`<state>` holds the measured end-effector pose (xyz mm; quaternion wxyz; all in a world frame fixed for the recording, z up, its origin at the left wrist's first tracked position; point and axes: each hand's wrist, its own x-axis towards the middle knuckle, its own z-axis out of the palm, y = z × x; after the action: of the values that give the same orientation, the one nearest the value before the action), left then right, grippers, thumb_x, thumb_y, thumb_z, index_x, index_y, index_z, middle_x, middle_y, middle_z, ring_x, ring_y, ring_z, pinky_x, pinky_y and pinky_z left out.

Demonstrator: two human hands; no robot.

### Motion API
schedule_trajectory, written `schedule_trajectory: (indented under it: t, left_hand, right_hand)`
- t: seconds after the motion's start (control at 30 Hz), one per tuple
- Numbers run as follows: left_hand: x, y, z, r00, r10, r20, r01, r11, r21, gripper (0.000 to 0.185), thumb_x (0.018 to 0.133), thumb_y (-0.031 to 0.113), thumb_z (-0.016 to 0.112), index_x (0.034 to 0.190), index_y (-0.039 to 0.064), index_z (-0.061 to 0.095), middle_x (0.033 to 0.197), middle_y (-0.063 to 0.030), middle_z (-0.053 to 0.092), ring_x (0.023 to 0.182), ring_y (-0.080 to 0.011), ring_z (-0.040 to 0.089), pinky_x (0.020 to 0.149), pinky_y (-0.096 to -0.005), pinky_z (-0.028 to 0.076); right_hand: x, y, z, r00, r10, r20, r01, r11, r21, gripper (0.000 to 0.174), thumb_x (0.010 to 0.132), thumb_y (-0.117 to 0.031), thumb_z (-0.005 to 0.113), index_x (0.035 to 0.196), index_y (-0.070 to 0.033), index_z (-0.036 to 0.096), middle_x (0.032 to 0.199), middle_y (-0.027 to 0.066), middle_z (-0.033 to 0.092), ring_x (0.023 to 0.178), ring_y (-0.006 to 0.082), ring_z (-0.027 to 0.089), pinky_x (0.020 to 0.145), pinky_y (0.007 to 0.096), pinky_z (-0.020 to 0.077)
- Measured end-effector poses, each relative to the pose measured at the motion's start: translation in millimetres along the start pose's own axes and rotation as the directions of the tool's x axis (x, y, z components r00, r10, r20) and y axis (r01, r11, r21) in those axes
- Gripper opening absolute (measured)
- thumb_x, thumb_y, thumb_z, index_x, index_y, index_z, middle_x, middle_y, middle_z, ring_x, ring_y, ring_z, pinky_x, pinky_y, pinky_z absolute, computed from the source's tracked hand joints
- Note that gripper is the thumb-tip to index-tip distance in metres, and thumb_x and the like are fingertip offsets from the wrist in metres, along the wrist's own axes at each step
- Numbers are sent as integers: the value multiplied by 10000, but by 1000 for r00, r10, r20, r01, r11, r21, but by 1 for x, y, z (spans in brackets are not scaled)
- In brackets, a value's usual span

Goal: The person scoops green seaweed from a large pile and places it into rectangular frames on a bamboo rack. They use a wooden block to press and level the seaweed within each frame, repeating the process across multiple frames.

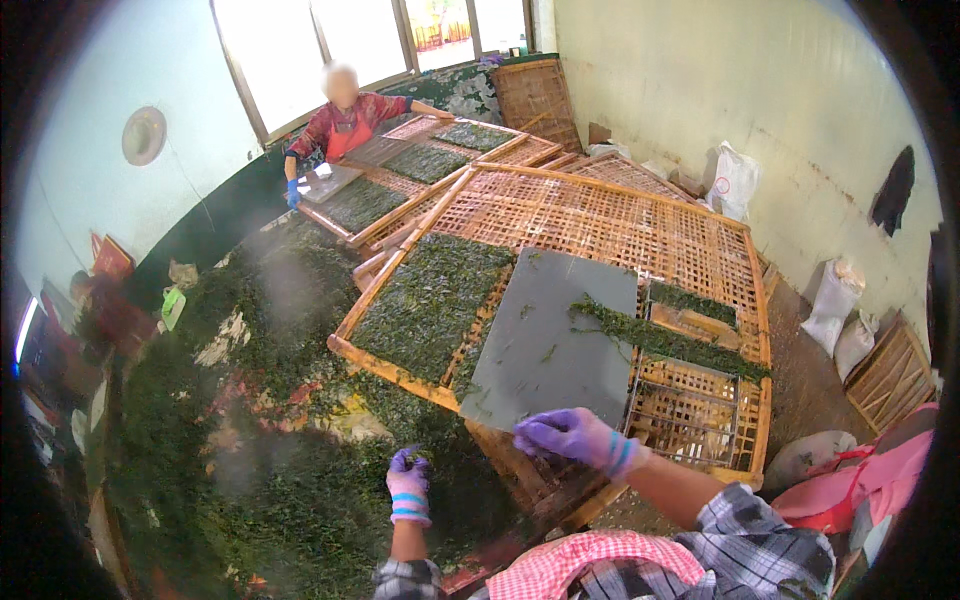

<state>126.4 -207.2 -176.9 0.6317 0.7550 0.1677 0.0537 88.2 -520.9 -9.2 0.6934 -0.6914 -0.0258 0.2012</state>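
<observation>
My left hand point(409, 480), in a purple and pink glove, is over a large heap of dark green leafy material point(315, 480). Its fingers are curled, and bits of green cling to them. At the near edge of a flat grey board point(555, 330) is my gloved right hand point(574, 439), fingers bent; whether it touches the board is not plain. The board lies on a woven bamboo rack point(600, 202), beside a rectangular green leafy sheet point(431, 307). Right of the board, a strip of the same material point(690, 349) crosses a thin metal frame point(682, 409).
Across the heap, a person in a red apron point(349, 139) holds another bamboo rack point(405, 184) bearing green sheets and boards. More racks point(622, 169) are stacked behind. White sacks point(832, 304) stand along the right wall. Pink cloth point(862, 480) lies at lower right.
</observation>
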Motion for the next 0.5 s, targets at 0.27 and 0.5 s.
schedule_trajectory:
  t: [0.27,0.5]
  left_hand:
    - [-68,113,-3,612,692,383,-750,354,559,683,904,320,600,1435,-7,322,1384,-257,450,1218,-405,501,1011,-443,418]
    - [-100,80,4,906,67,418,-113,990,85,599,895,229,626,1388,-9,381,1114,-116,647,963,-235,619,849,-339,496]
  right_hand:
    - [69,70,120,954,-287,-90,300,928,222,443,948,-369,584,1246,-42,586,1077,28,651,939,111,573,816,289,471]
    - [57,57,132,993,114,-39,-55,720,692,250,893,-311,662,994,-83,680,885,-23,653,811,88,574,697,276,459]
